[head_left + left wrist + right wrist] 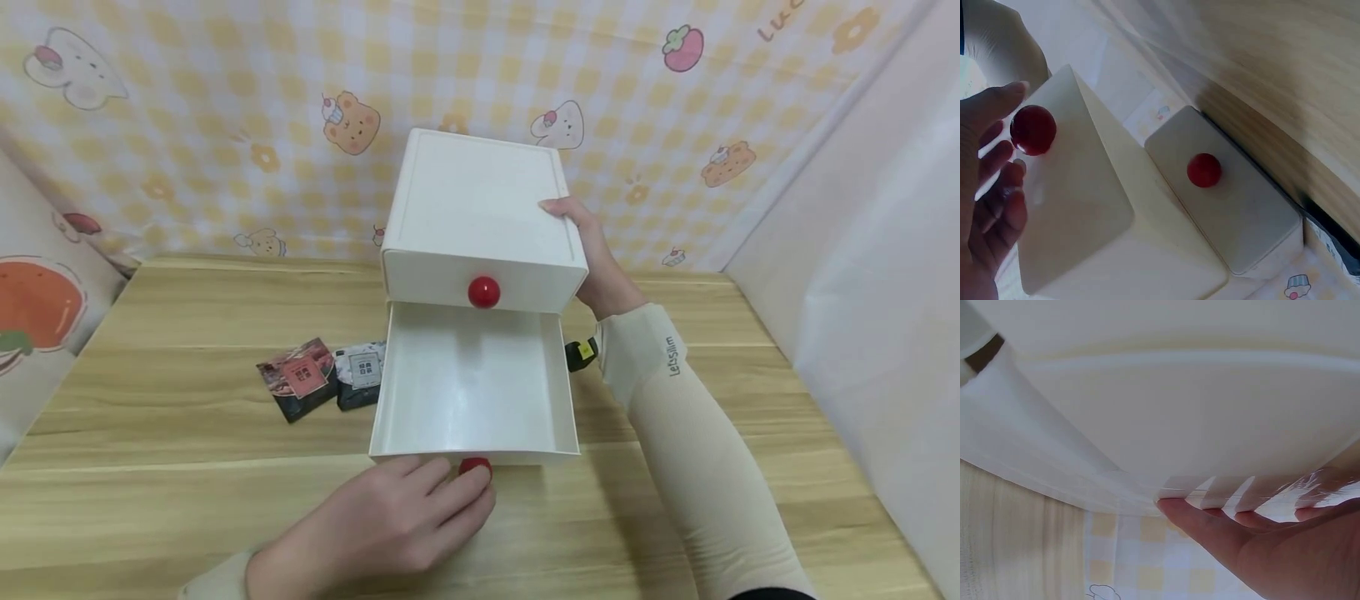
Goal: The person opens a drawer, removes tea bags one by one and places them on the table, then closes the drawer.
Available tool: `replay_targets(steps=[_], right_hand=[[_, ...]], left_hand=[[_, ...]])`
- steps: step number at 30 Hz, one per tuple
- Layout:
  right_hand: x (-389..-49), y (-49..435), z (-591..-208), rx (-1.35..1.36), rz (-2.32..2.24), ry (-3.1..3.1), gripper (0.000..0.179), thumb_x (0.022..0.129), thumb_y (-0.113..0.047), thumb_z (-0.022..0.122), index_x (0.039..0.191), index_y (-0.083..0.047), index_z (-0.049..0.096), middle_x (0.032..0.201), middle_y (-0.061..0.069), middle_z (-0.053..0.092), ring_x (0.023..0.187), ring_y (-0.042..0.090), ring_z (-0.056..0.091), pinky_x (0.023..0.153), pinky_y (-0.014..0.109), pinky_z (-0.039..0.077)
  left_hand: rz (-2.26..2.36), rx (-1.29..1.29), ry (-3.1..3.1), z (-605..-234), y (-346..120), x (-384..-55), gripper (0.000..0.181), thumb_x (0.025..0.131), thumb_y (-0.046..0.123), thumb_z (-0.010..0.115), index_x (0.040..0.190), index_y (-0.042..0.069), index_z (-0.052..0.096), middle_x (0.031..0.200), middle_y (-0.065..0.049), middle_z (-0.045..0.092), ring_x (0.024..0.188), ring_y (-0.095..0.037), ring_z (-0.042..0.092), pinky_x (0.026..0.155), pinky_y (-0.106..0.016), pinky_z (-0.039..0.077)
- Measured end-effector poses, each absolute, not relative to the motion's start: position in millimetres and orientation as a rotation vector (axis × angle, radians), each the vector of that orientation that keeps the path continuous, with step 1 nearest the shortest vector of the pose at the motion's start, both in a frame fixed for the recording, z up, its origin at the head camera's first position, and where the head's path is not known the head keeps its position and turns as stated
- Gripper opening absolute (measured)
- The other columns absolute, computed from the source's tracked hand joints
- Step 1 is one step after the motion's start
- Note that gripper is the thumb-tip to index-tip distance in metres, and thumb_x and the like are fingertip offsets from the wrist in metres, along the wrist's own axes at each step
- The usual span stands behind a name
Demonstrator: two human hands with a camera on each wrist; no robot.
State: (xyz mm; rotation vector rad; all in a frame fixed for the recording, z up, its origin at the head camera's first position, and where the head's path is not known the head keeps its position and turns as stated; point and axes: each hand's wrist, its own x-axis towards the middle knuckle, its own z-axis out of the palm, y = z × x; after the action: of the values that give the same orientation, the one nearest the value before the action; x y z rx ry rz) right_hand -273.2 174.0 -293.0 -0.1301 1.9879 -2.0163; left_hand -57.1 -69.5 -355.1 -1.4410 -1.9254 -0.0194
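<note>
A white drawer cabinet (480, 200) stands on the table, with one drawer (465, 383) pulled out towards me. Nothing lies inside this drawer. My left hand (390, 512) is at its red knob (1033, 130), thumb on one side and curled fingers on the other. Above it, a shut drawer has its own red knob (483, 292); the left wrist view shows another shut drawer (1222, 206) beneath. My right hand (596, 258) braces the cabinet's right side, its thumb tip over the top edge. In the right wrist view its fingertips (1172, 506) press the smooth white wall.
Two dark packets with printed labels, one reddish (300, 377) and one grey-white (362, 375), lie left of the cabinet. A small black object with a yellow label (581, 353) is on its right. Behind hangs a yellow checked cloth (247, 125).
</note>
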Motion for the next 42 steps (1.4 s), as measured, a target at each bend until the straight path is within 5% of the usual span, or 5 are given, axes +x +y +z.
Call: replay_targets(steps=[10, 34, 42], right_hand=[[-274, 174, -294, -0.152, -2.009, 1.986, 0.065, 0.094, -0.043, 0.036, 0.153, -0.017, 0.028, 0.119, 0.002, 0.054, 0.093, 0.014, 0.061, 0.075, 0.025, 0.054], [-273, 174, -292, -0.143, -1.976, 1.996, 0.07, 0.094, -0.044, 0.035, 0.157, -0.017, 0.02, 0.123, 0.002, 0.052, 0.098, 0.014, 0.059, 0.076, 0.023, 0.054], [-272, 175, -291, -0.146, -1.989, 1.984, 0.068, 0.094, -0.043, 0.036, 0.156, -0.017, 0.023, 0.124, 0.003, 0.051, 0.1, 0.014, 0.059, 0.078, 0.024, 0.053]], left_hand=[[-0.002, -1.443, -2.006, -362, -59, -59, 0.049, 0.108, 0.003, 0.027, 0.111, 0.018, 0.074, 0.113, 0.002, 0.074, 0.073, -0.01, 0.066, 0.063, -0.018, 0.056], [-0.085, -1.337, -2.007, -362, -54, -90, 0.046, 0.108, 0.001, 0.032, 0.106, 0.011, 0.077, 0.105, -0.001, 0.075, 0.083, -0.012, 0.07, 0.068, -0.02, 0.059], [-0.095, -1.295, -2.062, -362, -50, -100, 0.026, 0.098, 0.005, 0.054, 0.108, 0.011, 0.077, 0.106, -0.001, 0.074, 0.084, -0.013, 0.069, 0.065, -0.022, 0.058]])
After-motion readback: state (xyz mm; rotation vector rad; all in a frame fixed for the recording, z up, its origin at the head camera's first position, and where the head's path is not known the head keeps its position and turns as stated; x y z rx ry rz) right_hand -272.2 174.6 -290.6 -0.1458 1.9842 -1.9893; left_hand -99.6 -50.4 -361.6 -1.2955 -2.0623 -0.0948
